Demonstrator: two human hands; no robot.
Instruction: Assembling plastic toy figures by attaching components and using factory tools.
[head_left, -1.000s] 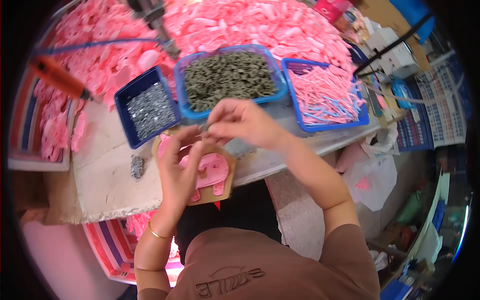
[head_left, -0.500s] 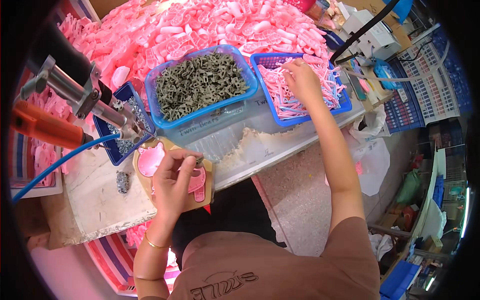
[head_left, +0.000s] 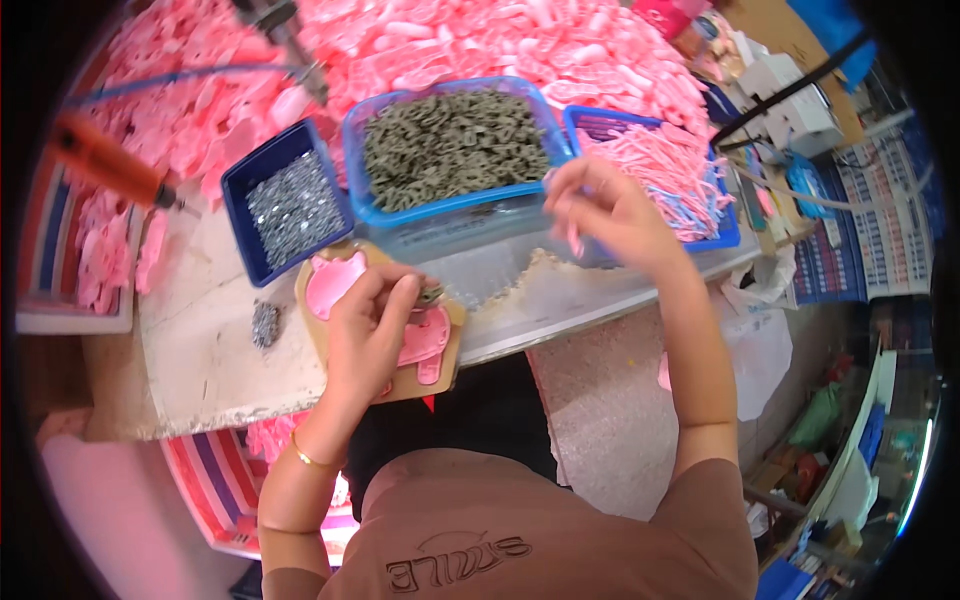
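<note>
My left hand (head_left: 372,325) is closed in a pinch on a small grey-green plastic part (head_left: 430,294). It is above a tan holder (head_left: 312,300) in which pink animal-shaped plastic pieces (head_left: 338,284) lie. My right hand (head_left: 615,215), blurred by motion, has its fingers drawn together with what looks like a small pink plastic strip (head_left: 575,240) hanging from them. It is in front of a blue basket (head_left: 730,232) of pink and light-blue strips. A blue-rimmed clear tub (head_left: 385,217) full of grey-green parts stands between the hands, farther back.
A dark blue tray (head_left: 238,205) holds many small silver screws; a little heap of screws (head_left: 265,325) lies on the table (head_left: 190,370). An orange-handled screwdriver (head_left: 105,160) and a metal arm with a hose hang at left. A large mound of pink plastic pieces (head_left: 420,40) fills the back.
My right hand has left the strip basket, coming nearer and slightly left with a pink strip. My left hand keeps its pinch over the holder. The whole view has shifted.
</note>
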